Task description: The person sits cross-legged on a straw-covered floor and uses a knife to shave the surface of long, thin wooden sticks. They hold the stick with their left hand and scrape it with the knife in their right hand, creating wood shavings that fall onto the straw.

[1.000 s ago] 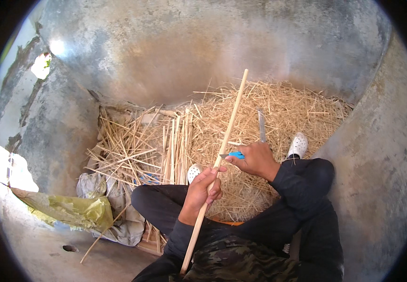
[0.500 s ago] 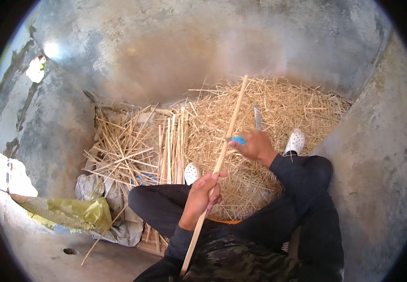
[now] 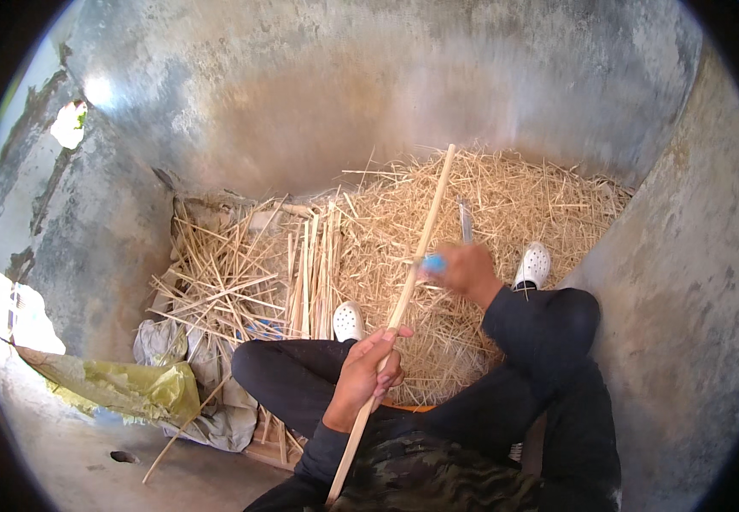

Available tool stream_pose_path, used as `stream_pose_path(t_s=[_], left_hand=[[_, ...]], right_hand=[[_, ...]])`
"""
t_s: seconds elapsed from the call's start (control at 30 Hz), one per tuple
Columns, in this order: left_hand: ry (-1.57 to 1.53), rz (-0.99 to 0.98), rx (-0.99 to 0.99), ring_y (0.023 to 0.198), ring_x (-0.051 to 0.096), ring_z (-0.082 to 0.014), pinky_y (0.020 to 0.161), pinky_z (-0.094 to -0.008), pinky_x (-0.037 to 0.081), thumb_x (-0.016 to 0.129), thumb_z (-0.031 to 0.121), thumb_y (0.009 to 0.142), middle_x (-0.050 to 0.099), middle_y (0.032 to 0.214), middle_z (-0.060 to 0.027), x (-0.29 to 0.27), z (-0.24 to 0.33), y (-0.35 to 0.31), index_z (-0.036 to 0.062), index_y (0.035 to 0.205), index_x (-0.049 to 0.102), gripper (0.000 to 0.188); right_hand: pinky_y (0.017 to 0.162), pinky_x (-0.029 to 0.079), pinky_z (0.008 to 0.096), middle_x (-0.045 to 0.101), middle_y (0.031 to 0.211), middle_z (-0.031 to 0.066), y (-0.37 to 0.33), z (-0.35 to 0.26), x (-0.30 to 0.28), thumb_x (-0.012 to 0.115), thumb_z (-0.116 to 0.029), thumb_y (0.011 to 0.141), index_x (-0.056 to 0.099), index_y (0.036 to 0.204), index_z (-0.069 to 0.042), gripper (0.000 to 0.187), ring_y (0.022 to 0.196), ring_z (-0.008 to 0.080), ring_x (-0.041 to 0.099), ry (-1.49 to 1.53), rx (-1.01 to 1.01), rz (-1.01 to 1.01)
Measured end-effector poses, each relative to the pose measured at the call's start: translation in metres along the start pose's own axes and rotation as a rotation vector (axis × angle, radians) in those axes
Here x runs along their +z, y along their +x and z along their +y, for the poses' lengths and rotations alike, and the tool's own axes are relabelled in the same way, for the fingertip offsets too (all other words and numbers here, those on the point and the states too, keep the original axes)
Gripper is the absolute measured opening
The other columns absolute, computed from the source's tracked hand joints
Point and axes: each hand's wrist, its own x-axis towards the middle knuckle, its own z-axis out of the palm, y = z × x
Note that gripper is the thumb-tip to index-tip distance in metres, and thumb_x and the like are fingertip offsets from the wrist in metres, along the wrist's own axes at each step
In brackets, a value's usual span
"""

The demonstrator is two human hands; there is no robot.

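In the head view, a long pale wooden strip slants from the upper middle of the frame to the lower edge, in front of the person's body. The left hand, low in the middle, is wrapped around it, thumb and fingers pinching the strip. The right hand, right of centre, is curled on a small blue tool — motion blur hides its edge and the exact finger placement. The tool's front end lies at the strip, though whether it bites cannot be told.

Fine shavings spread across the centre and right, and cut strips lie heaped at centre left; a flat metal blade lies just above the right hand.

The step in hand looks like paring down the strip's side. Another stroke would call for a firm left grip, the edge laid shallow against the wood — and the left fingers clear of its path.
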Motion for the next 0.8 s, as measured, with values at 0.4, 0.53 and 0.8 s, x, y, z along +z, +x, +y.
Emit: stream_pose_path(t_s=[0.4, 0.53, 0.8], left_hand=[[-0.004, -0.017, -0.117, 0.032, 0.027, -0.0041, 0.043, -0.0200, 0.030, 0.035, 0.023, 0.102, 0.031, 0.044, 0.0057, 0.012, -0.005, -0.012, -0.0015, 0.112, 0.050, 0.030], [0.014, -0.056, -0.152, 0.033, 0.026, -0.0047, 0.046, -0.0204, 0.031, 0.035, 0.022, 0.102, 0.031, 0.044, 0.0059, 0.017, -0.010, -0.013, -0.0019, 0.111, 0.052, 0.030], [0.067, 0.044, -0.046, 0.035, 0.030, -0.0037, 0.034, -0.0169, 0.027, 0.037, 0.023, 0.102, 0.036, 0.051, 0.0046, -0.004, -0.002, 0.001, -0.0019, 0.118, 0.053, 0.034]], right_hand=[[0.039, 0.036, 0.0398, 0.045, 0.043, 0.0075, 0.041, 0.122, -0.017, 0.030, -0.076, 0.084, 0.059, 0.060, -0.009, 0.078, 0.039, 0.0240, 0.047, -0.278, 0.255, -0.116], [0.048, 0.040, 0.0433, 0.055, 0.054, 0.0137, 0.056, 0.178, -0.029, 0.030, -0.074, 0.086, 0.062, 0.066, -0.004, 0.080, 0.048, 0.0286, 0.054, -0.320, 0.623, -0.104], [0.069, 0.046, 0.0417, 0.062, 0.075, 0.0198, 0.041, 0.159, -0.045, 0.034, -0.063, 0.092, 0.066, 0.095, -0.001, 0.070, 0.070, 0.0308, 0.061, 0.070, 0.601, -0.390]])
